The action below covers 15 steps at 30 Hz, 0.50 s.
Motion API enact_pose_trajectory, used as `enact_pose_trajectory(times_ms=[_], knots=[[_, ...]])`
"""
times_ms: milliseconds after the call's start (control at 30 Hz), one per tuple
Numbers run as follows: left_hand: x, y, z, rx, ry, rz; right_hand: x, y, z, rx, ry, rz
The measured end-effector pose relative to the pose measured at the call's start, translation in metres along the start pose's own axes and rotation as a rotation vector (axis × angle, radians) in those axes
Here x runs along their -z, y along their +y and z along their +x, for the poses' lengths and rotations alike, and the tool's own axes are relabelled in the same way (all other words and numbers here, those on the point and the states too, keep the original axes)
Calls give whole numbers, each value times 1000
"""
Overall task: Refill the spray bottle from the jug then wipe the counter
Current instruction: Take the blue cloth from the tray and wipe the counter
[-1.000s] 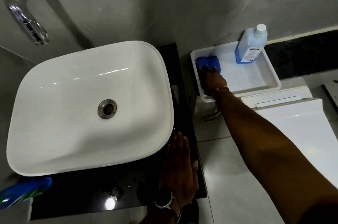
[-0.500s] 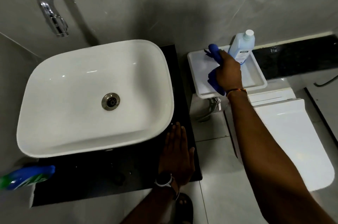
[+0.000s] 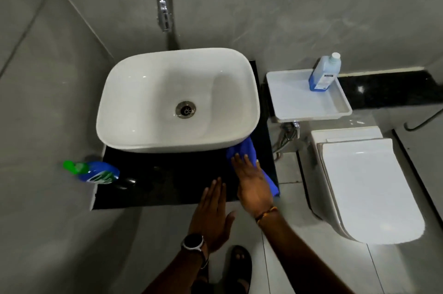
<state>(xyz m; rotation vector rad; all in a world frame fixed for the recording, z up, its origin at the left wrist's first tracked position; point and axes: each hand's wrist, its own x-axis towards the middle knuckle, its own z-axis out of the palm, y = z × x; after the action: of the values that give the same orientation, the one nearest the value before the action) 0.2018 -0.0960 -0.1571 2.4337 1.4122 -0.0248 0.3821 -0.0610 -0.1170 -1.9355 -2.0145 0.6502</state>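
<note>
A blue cloth [image 3: 244, 149] lies on the black counter [image 3: 167, 185] at its right front corner, beside the white basin [image 3: 134, 106]. My right hand [image 3: 251, 185] presses flat on the cloth with fingers straight. My left hand [image 3: 213, 212] hovers flat at the counter's front edge, just left of the right hand, holding nothing. A blue bottle with a green cap [image 3: 93, 172] lies on its side at the counter's left end. A translucent jug with blue liquid and a white cap [image 3: 323, 73] stands in the white tray [image 3: 287, 111] at the right.
A chrome tap [image 3: 164, 5] sticks out of the grey wall above the basin. A white toilet with its lid down [image 3: 364, 185] stands right of the counter. A sandalled foot [image 3: 239, 267] is on the tiled floor below.
My right hand lifted the blue cloth out of the tray, carried it left and down, and now presses it on the counter. The left hand slid back to the counter's edge.
</note>
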Motion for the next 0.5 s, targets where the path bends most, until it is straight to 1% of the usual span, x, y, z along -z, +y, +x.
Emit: enact_pose_trajectory(times_ms=[67, 133, 167, 233, 300, 333, 367, 433, 500], knots=[[0, -14, -17, -10, -17, 25, -18, -15, -17, 38, -20, -106], [4, -22, -27, -12, -24, 21, -28, -11, -42, 99, 4, -171], [6, -25, -30, -8, -27, 12, -27, -4, -52, 95, 25, -203], [10, -32, -36, 10, -16, 1, -18, 6, -51, -27, 73, -248], [15, -40, -40, 29, -19, -6, -13, -3, -25, -210, 95, -208], [17, -43, -41, 32, -17, -2, -16, -17, -10, -257, 89, -183], [20, -48, -44, 34, -10, 5, -24, -35, -1, -255, 68, -172], [24, -59, -51, 40, 4, 12, -48, -65, -5, -106, 25, -220], [26, -71, -60, 46, 16, 11, -58, -66, -29, 56, -25, -250]])
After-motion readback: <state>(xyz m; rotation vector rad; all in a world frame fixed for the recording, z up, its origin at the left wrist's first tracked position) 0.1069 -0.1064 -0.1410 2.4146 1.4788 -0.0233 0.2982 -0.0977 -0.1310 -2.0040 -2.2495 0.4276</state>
